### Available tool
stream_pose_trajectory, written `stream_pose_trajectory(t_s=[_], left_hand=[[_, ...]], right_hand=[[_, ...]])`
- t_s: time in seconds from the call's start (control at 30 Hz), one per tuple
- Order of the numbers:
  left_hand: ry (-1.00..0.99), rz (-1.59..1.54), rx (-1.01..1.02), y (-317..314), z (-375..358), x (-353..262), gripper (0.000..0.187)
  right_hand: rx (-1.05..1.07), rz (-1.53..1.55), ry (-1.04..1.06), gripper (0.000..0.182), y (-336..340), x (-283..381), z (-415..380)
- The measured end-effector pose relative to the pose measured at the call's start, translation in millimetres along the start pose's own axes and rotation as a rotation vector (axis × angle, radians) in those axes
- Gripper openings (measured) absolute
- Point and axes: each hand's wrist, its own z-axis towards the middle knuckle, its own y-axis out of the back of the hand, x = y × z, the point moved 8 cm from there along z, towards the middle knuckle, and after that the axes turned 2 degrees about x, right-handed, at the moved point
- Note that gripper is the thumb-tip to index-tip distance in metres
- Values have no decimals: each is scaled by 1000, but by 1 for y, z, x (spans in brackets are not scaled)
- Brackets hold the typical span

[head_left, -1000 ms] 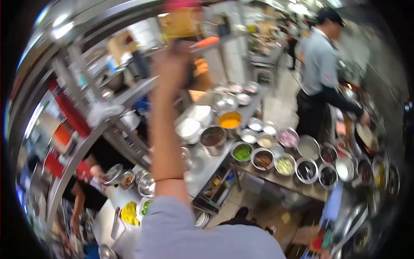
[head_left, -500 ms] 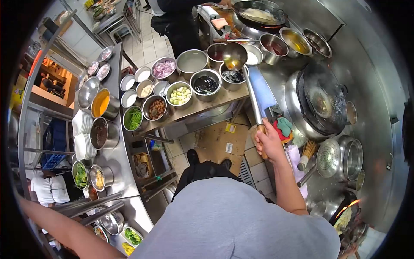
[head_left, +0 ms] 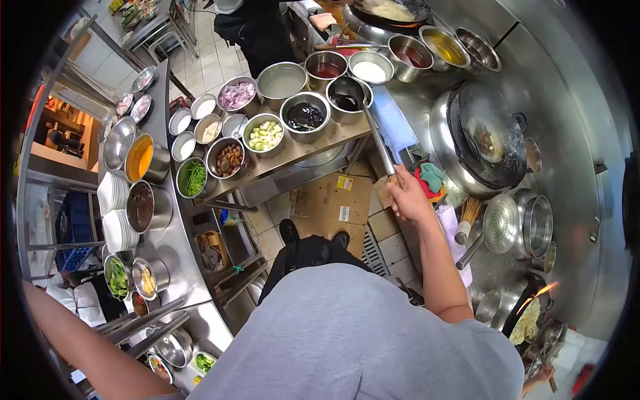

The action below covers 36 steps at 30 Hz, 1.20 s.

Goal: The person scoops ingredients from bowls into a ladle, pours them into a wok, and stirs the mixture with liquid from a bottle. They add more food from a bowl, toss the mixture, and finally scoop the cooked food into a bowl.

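Since the earlier frame, your ladle has lowered its bowl into the pot of dark liquid, upper centre. At lower left, your left arm leaves the frame; its fingers can't be told. The ladle's long axis slants down-right from pot to your nearer right hand, fingers wrapped around its end.

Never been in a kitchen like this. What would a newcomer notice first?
Probably the orange flame at the rim of a pan, lower right. Next, the big dark wok further up on the right, and the right hand gripping a long ladle, its bowl at a metal pot, upper centre.
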Motion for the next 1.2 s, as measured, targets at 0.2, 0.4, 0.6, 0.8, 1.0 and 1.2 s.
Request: stream_pose_trajectory(t_s=[0.2, 0.4, 0.6, 0.8, 1.0, 1.2], left_hand=[[12, -5, 6, -6, 4, -1, 55], [45, -14, 20, -15, 0, 9, 56], [58, -19, 27, -16, -5, 15, 57], [65, -19, 32, -15, -8, 20, 59], [51, 39, 36, -17, -11, 22, 63], [48, -20, 54, -19, -22, 24, 61]], right_hand=[[90, 670, -78, 54, 10, 2, -16], [133, 777, -23, 51, 24, 16, -29], [159, 846, -8, 54, 29, 22, -34], [142, 803, -6, 51, 31, 26, -36], [138, 763, 6, 51, 34, 28, -37], [157, 777, 14, 50, 34, 26, -36]])
